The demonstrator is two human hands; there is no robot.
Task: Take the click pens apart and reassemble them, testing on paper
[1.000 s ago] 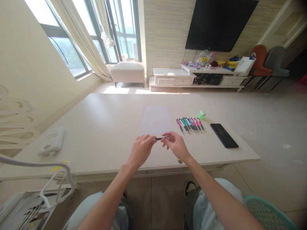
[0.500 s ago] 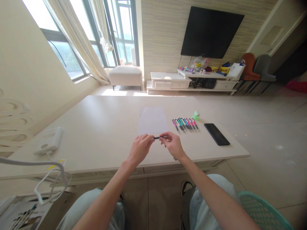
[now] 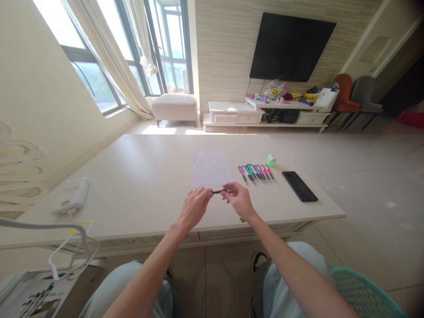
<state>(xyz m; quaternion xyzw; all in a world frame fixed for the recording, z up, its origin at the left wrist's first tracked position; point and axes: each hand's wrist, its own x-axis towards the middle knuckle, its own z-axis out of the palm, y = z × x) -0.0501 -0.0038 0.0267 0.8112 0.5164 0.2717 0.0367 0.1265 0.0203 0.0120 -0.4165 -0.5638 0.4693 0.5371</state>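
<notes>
Pale tabletop (image 3: 139, 176), pen (image 3: 218, 191) — between left hand (image 3: 194, 207), right hand (image 3: 239, 200)

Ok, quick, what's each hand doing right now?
Left hand: closed, fingertips pinching one end of a dark pen.
Right hand: closed, fingertips pinching the other end of the same pen.

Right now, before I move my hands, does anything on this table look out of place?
Mostly tidy, but a small yellow object lies apart at the near edge of the table, just below your right hand, away from the neat row of pens. It is too small to identify.
</notes>
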